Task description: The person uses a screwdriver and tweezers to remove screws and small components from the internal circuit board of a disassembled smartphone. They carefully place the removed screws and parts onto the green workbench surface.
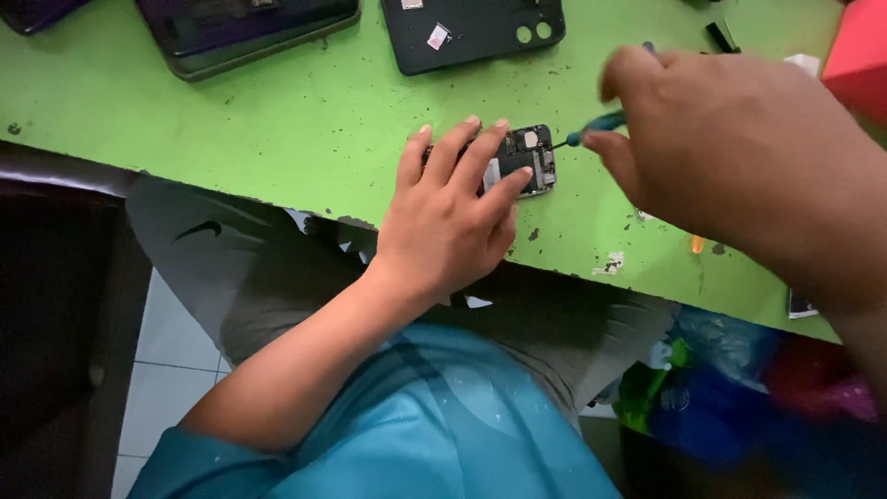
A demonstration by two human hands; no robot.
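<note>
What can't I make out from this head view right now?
- Opened phone: mostly hidden under the left hand.
- Screwdriver: its handle is hidden in the right hand; its tip is too small to place.
- Dark devices at the table's far edge: cut off by the frame.

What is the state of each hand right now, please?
Left hand: flat, fingers spread, pressing down the opened phone on the green table.
Right hand: closed in a grip on a teal-handled screwdriver.
</note>
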